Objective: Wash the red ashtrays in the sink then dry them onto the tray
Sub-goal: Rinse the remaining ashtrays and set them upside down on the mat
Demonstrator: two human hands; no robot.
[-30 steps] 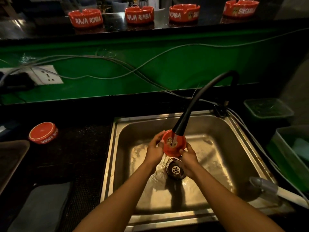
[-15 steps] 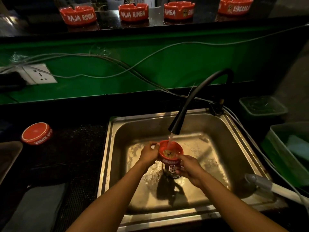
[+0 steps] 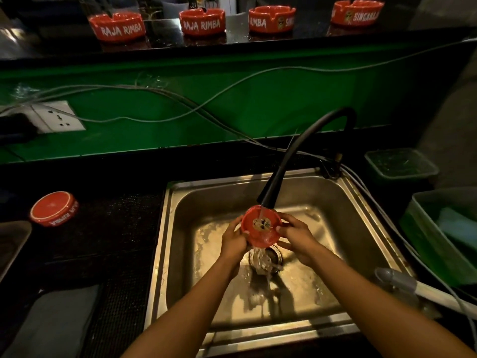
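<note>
Left hand (image 3: 233,239): curled round left edge of ashtray (image 3: 261,226), gripped it.
Right hand (image 3: 296,237): pinched ashtray's right rim, thumb on top, fingers below.
Ashtray: held between both hands, tilted toward camera, bowl up, above drain (image 3: 265,258).
Tap (image 3: 302,148): black spout just above hands, stream hit ashtray bowl, spilled off its near edge.
Sink (image 3: 335,202): steel, wet floor under hands.
Upturned ashtray (image 3: 53,208): on counter, well left of left hand, bottom up.
Shelf ashtrays: four in a row far beyond hands, at (image 3: 117,27), (image 3: 202,21), (image 3: 271,18), (image 3: 357,12).
Tray (image 3: 11,244): edge seen far left of left hand.
Green bins (image 3: 401,163): right of right hand, past sink.
</note>
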